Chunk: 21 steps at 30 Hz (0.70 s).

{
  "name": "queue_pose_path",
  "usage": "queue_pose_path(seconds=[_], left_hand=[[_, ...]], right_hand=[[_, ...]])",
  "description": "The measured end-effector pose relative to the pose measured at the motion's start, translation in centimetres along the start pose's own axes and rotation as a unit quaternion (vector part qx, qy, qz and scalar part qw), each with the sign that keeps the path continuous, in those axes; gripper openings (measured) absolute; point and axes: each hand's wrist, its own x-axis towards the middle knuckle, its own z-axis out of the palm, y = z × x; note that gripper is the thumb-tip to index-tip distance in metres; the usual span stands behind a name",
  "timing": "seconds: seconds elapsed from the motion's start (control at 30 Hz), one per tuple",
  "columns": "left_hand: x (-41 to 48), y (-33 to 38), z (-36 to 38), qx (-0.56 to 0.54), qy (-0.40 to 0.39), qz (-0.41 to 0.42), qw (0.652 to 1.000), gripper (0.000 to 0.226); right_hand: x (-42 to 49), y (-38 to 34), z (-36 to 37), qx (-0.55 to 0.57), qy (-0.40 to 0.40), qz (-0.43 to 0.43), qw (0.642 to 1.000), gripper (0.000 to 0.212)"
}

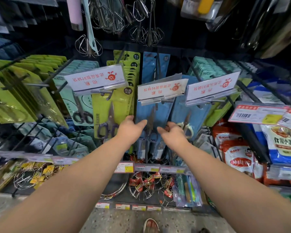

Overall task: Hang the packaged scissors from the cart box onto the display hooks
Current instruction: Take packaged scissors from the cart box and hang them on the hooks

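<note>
Gripping scissors pack (152, 113) (both hands (130, 130) (174, 134))

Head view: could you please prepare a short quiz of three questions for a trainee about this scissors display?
1. True or false: the left grip touches the blue scissors package.
2. Which colour is the neighbouring package hanging directly left of it? A. green B. red C. white
3. Fill in: ___ white signs with red print sit at the hook ends in this row.
Key: 1 true; 2 A; 3 three.
</note>
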Motion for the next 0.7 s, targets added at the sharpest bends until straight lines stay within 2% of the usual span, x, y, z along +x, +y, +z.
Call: queue_pose_path(seconds=[0.07, 0.1, 0.17, 0.23, 0.37, 0.5, 0.7], left_hand=[[-1.3, -0.2, -0.5, 0.086, -0.01, 0.023, 0.996, 0.069], [-2.0, -0.3, -0.8, 0.126, -0.02, 0.043, 0.991, 0.068], [-3.8, -0.3, -1.6, 0.204, -0.047, 0.083, 0.974, 0.065], [-5.7, -0.3, -2.6, 0.291, -0.067, 0.119, 0.947, 0.061], [-9.7, 0.3, -5.0, 0.449, -0.073, 0.172, 0.874, 0.062], [-13.8, 0.2, -5.9, 0.518, -0.065, 0.202, 0.829, 0.069], [-18.5, 0.6, -5.1, 0.519, -0.088, 0.236, 0.817, 0.073]], right_hand=[[-1.4, 0.0, -0.3, -0.05, -0.009, -0.019, 0.999, 0.024], [-2.2, -0.1, -0.5, -0.08, -0.01, -0.032, 0.996, 0.027], [-4.2, -0.4, -1.0, -0.129, -0.006, -0.053, 0.99, 0.046], [-6.3, -0.6, -1.6, -0.178, -0.01, -0.069, 0.982, 0.056], [-10.8, -0.9, -3.3, -0.311, -0.013, -0.092, 0.946, 0.059], [-15.5, -0.6, -4.9, -0.385, -0.006, -0.088, 0.919, 0.06], [-21.6, 1.3, -7.3, -0.408, 0.003, -0.056, 0.911, 0.062]])
